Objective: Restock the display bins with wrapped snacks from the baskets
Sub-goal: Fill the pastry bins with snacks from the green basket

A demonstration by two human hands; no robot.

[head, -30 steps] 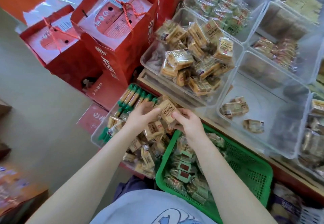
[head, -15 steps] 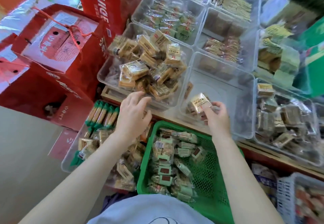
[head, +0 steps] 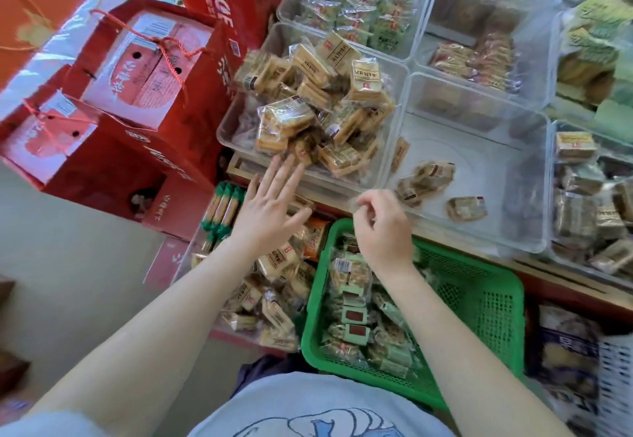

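Observation:
My left hand (head: 270,205) is spread flat with straight fingers, its tips at the front wall of a clear bin (head: 236,121) heaped with tan wrapped snacks (head: 318,108). My right hand (head: 382,227) hovers over the far corner of the green basket (head: 486,303), fingers loosely curled and holding nothing. Green-labelled wrapped snacks (head: 356,320) fill the basket's left side. Just beyond my right hand stands a nearly bare clear bin (head: 513,176) holding a few brown wrapped snacks (head: 426,179). Under my left arm sits a clear basket of tan wrapped snacks (head: 274,286).
Red juice gift boxes (head: 137,70) crowd the left. Further clear bins of green snacks (head: 356,15) and reddish snacks (head: 472,56) stand behind. Another filled bin (head: 589,197) is at the right edge. A white basket (head: 616,378) sits at the lower right.
My right hand carried a tan wrapped snack to the nearly bare bin, let it go and drew back to the green basket's corner. My left hand opened and reached toward the heaped bin.

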